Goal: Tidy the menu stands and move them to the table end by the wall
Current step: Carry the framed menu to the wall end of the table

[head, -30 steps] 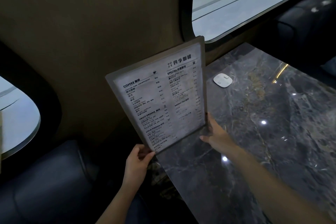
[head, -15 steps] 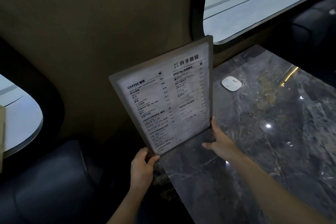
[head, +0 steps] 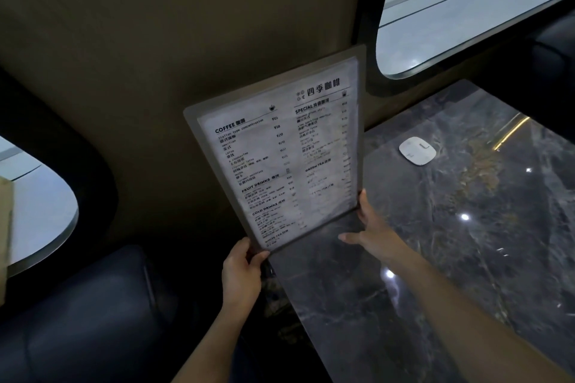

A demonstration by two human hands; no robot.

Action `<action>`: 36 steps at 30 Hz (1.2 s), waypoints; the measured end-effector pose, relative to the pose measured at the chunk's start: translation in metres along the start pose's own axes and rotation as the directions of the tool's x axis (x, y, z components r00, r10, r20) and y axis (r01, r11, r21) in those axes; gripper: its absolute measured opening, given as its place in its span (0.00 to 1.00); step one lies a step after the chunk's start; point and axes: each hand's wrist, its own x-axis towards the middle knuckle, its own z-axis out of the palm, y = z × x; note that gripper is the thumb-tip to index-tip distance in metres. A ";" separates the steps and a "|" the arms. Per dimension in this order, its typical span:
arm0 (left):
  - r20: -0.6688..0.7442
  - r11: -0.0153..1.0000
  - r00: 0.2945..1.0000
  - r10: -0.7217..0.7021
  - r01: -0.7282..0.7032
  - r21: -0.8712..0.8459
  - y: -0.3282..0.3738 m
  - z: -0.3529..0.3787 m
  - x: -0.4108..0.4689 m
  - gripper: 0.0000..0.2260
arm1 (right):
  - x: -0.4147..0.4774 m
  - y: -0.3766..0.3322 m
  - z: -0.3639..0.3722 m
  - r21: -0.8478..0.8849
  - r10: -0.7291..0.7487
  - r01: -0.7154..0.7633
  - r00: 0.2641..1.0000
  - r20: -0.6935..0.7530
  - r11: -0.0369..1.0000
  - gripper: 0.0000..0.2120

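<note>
A clear acrylic menu stand (head: 280, 158) with a printed coffee menu stands upright at the left edge of the dark marble table (head: 451, 242), tilted a little, its lower left corner past the table edge. My left hand (head: 241, 274) grips that lower left corner, thumb on the front. My right hand (head: 371, 232) holds the lower right corner, fingers spread along the edge and base. The brown wall (head: 186, 40) is right behind the stand.
A small white rounded device (head: 417, 151) lies on the table near the wall. A window (head: 466, 9) is above the table's far end. A dark padded seat (head: 87, 314) sits at lower left, with another pale table (head: 40, 211) at the far left.
The menu stand with both hands on it has shifted slightly right and toward the wall in view. Grip on both lower corners is unchanged.
</note>
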 end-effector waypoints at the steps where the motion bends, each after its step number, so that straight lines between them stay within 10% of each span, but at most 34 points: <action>1: -0.003 1.000 1.000 -0.002 0.002 -0.003 0.000 -0.001 0.003 0.17 | 0.002 -0.002 0.001 0.007 0.000 0.000 1.000 -0.001 1.000 0.55; 36: 0.030 0.993 0.993 -0.110 0.109 0.039 0.009 -0.015 0.041 0.14 | 0.016 -0.036 0.010 -0.090 -0.050 0.046 0.998 -0.040 0.995 0.47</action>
